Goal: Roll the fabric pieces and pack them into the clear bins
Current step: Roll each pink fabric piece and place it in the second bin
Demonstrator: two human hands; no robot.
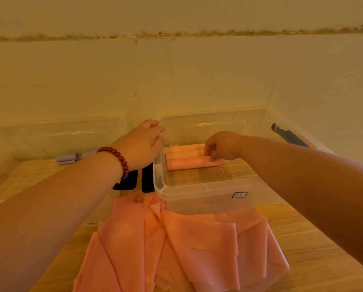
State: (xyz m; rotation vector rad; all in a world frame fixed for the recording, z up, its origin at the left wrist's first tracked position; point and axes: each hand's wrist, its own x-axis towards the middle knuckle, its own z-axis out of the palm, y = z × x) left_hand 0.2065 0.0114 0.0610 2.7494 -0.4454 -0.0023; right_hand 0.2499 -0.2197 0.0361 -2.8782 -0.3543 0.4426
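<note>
Backdrop: pale cream wall (176, 70), plain, fills the upper frame. A rough, crumbly horizontal seam (176, 35) runs across it near the top. A thin, slanting joint line (272, 76) shows at right. Below: table (315, 249), light wood grain. Lighting warm, yellowish, fairly even; shadows soft.

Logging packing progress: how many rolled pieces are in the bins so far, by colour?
Pink rolls, right bin: 3, front one held by the right hand
Grey rolls, left bin: 2, one partly behind the left arm
Total: 5
</note>
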